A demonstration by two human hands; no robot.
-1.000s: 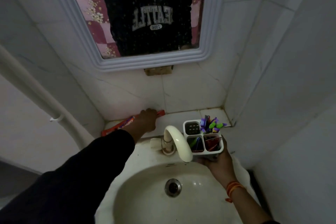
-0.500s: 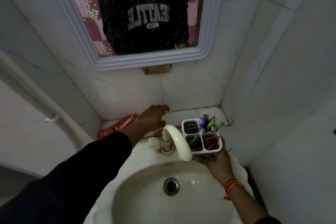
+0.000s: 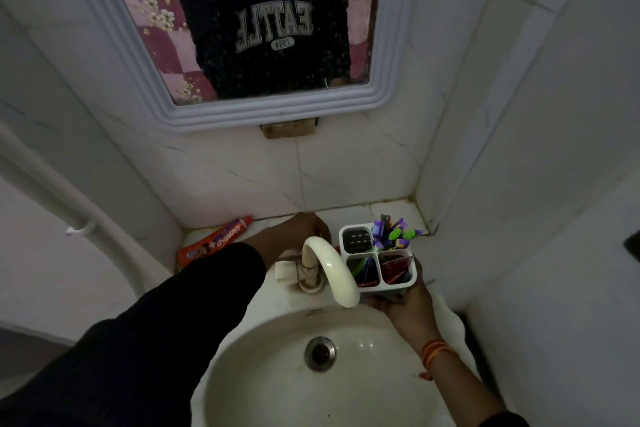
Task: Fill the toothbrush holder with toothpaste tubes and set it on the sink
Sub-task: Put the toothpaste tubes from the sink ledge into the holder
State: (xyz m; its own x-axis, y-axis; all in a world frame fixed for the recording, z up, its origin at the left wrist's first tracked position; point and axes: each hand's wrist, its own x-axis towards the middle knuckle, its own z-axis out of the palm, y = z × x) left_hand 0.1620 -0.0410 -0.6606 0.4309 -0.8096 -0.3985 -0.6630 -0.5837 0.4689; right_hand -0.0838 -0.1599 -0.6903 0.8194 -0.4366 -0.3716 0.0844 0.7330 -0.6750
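At the far left we have an orange toothpaste tube lying flat on the ledge against the wall, cap end pointing right; we judge it light, soft and easily dented, with a slick skin, so we would pinch it across the firmer shoulder near the cap or around the middle rather than by the flat crimped tail. Our left hand reaches down onto the ledge behind the faucet, which hides the fingers, so we cannot tell whether it is closed on anything. Further right, our right hand cups the toothbrush holder from beneath, fingers wrapped around its base, just above the sink rim. The holder is white rigid plastic with four compartments: purple and green brush heads bristle from the far right one, red packaging shows in the near ones, and it looks light but top-heavy, best held low
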